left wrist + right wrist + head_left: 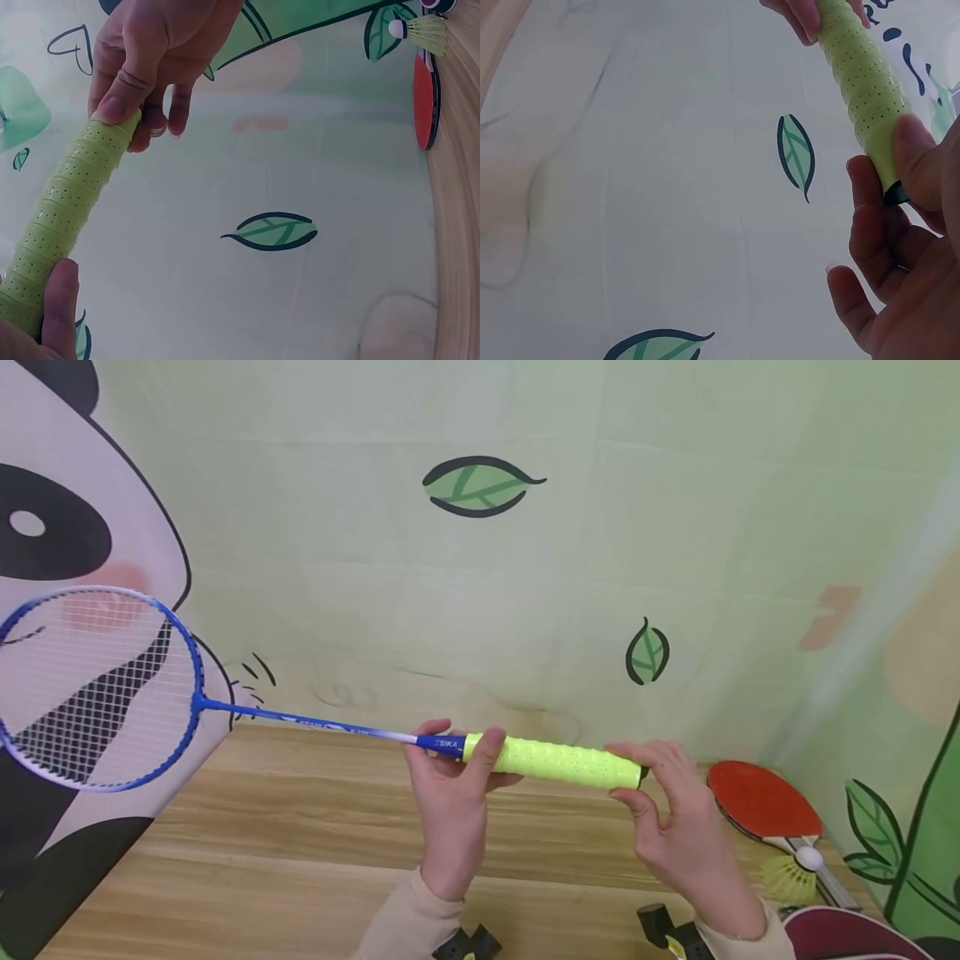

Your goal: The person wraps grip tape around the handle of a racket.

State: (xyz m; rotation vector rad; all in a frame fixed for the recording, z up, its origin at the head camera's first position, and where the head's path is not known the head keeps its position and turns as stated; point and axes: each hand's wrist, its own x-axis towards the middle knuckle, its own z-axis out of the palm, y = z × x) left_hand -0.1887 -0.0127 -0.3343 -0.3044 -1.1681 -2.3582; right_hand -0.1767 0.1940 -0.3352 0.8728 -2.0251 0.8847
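A badminton racket (315,722) with a blue frame and white strings is held up above the wooden table, its head to the left. Yellow-green perforated grip tape (558,762) wraps its handle. The left hand (453,802) grips the handle near the blue cone, thumb across the front. At the butt end, the right hand (686,827) pinches the handle between thumb and fingers. The right wrist view shows the dark end cap (896,193) beside the right hand's fingers. In the left wrist view the right hand (154,60) holds the far end of the grip.
On the right of the wooden table (300,843) lie a red table tennis paddle (765,797) and a yellow shuttlecock (791,872). A dark red, white-edged item (847,935) is partly cut off at the lower right. A printed panda-and-leaf cloth (525,610) hangs behind.
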